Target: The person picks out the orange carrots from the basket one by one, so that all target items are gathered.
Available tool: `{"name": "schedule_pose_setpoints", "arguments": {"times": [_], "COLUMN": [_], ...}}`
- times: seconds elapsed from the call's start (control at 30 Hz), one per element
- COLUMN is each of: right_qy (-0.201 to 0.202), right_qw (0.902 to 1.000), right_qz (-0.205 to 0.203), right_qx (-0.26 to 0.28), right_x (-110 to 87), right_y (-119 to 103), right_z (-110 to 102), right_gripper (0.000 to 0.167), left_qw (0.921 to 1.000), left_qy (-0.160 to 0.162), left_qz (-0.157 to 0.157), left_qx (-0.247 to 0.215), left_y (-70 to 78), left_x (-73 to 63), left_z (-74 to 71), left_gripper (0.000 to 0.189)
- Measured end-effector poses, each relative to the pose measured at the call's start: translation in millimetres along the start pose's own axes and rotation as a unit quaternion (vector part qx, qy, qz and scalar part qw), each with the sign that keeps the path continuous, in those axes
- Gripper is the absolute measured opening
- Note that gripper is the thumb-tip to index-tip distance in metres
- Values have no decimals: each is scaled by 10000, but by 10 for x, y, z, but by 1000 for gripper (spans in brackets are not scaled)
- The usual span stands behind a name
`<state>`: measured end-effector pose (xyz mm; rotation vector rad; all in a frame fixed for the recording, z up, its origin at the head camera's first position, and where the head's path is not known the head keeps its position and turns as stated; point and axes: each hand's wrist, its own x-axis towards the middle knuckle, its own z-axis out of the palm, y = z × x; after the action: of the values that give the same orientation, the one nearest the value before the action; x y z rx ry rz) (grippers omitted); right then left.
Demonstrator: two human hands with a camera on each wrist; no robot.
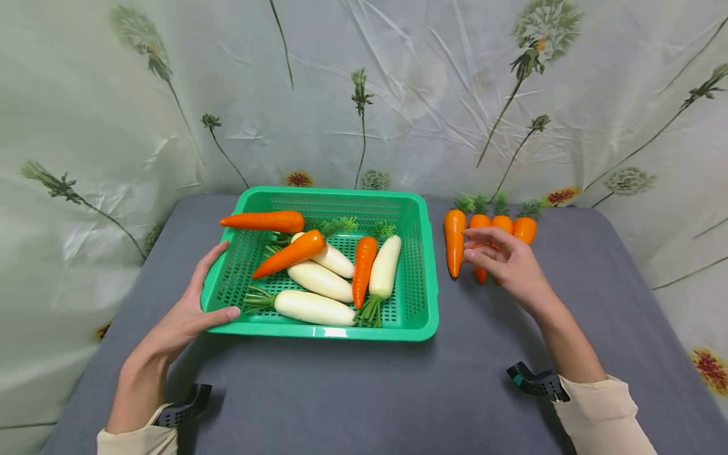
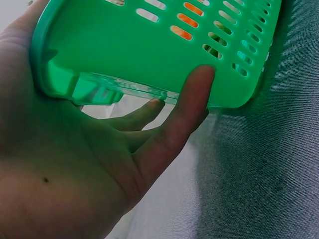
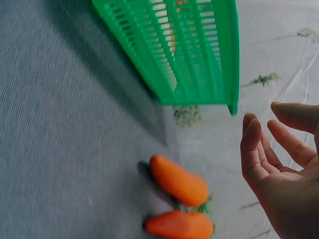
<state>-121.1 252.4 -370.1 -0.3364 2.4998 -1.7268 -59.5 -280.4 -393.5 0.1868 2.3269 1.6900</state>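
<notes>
From the head, the left hand (image 1: 183, 317) grips the basket's (image 1: 370, 333) left end; right of the basket, the right hand (image 1: 512, 264) hovers empty by carrots (image 1: 454, 240) on the bench (image 1: 364, 392). Left wrist: fingers touch the basket. Right wrist: hand holding nothing.

The left sleeve (image 1: 139, 442) and right sleeve (image 1: 600, 414) are plain pale beige. A dark, perforated left strap (image 1: 177, 414) sits at its cuff; the dark right strap (image 1: 537, 382) carries a small green patch (image 1: 518, 380). Left fingers (image 1: 207, 261) and right fingers (image 1: 491, 236) are bare.
</notes>
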Motion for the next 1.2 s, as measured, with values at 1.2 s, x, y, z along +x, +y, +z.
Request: {"name": "schedule_pose_setpoints", "arguments": {"times": [1.2], "right_qy": [-1073], "right_qw": [9887], "right_qz": [-477], "right_qx": [929], "right_x": [232], "right_y": [-452], "right_z": [708], "right_gripper": [40], "left_qw": [9999], "left_qy": [-27], "left_qz": [29], "left_qx": [-157], "left_y": [-4], "left_x": [1], "left_z": [-4], "left_gripper": [105]}}
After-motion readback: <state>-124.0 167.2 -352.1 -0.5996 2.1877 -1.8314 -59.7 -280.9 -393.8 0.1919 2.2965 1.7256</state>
